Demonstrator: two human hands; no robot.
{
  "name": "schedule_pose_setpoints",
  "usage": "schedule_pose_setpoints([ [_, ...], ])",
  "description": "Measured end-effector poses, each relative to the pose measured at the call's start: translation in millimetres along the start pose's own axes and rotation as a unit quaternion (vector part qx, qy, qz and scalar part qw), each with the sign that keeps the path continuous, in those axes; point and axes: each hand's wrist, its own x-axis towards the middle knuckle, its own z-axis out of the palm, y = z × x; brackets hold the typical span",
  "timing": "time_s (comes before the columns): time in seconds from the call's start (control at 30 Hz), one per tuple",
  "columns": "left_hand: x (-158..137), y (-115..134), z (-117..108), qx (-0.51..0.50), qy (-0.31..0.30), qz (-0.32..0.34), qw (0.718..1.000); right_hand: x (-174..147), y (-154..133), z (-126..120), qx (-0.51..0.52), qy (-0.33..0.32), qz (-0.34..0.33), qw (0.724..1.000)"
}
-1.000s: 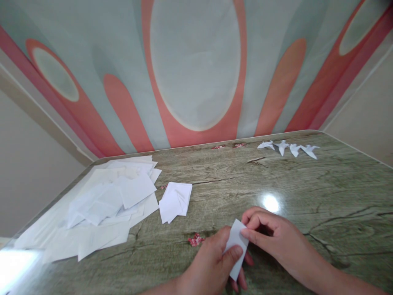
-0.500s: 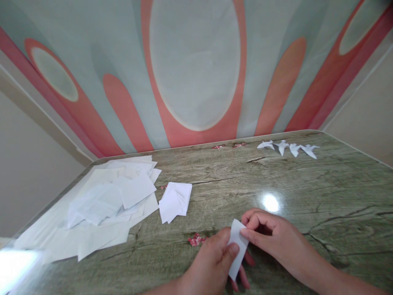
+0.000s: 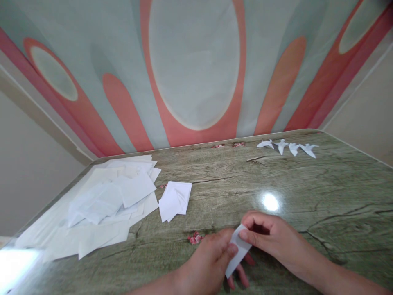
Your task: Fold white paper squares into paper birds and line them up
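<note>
A narrow white strip of folded paper is held between both hands, low in the head view and right of the middle. My left hand grips it from the left, thumb on top and fingers underneath. At the paper's upper end, my right hand pinches it between thumb and bent index finger. The fold on the paper's underside is hidden. Up and to the left of the hands lies a small stack of white paper squares.
A large spread pile of white sheets covers the left of the wood-patterned table. Several small folded paper birds stand in a row near the far right edge. A patterned wall panel rises behind the table.
The paper strip has tilted further to the right, its upper end slightly lower. My right thumb and fingers have closed further over that end. Stack, pile and birds stay in place.
</note>
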Motion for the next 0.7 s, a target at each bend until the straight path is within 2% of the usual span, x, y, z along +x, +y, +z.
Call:
schedule_pose_setpoints([
  [0.1,2,7,-4,-0.034,0.050,-0.013,0.998,0,1,-1,-0.022,0.041,0.013,0.999],
  [0.2,6,12,-9,-0.077,0.113,-0.022,0.990,2,4,-2,0.000,0.084,0.043,0.996],
  [0.3,9,15,-13,-0.101,0.144,-0.020,0.984,2,6,-2,0.023,0.088,0.049,0.995],
  [0.43,8,16,-16,-0.091,0.190,-0.011,0.977,0,5,-2,-0.010,0.085,0.027,0.996],
  [0.57,7,15,-18,-0.078,0.202,0.003,0.976,0,3,-3,-0.033,0.087,0.028,0.995],
  [0.7,6,13,-17,-0.054,0.169,0.021,0.984,-1,3,-2,-0.008,0.086,0.041,0.995],
])
